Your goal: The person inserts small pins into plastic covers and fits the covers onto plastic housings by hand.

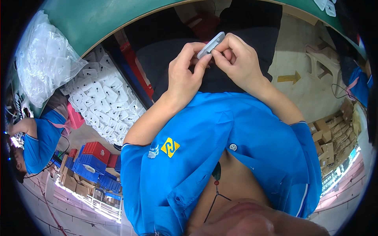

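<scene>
In front of my lap, both hands meet around one flat whitish plastic piece with rounded ends, tilted up to the right. My left hand pinches its lower left end between thumb and fingers. The fingers of my right hand close on its right side, with the thumb and forefinger near the middle. A small dark spot shows by the fingertips; I cannot make out what it is. To the left, a heap of white square plastic pieces carries small black parts.
A green table curves along the far side. On its left lies a clear plastic bag of white pieces. Blue and red crates and cartons stand at the lower left. Another person in blue sits left; a plastic stool stands right.
</scene>
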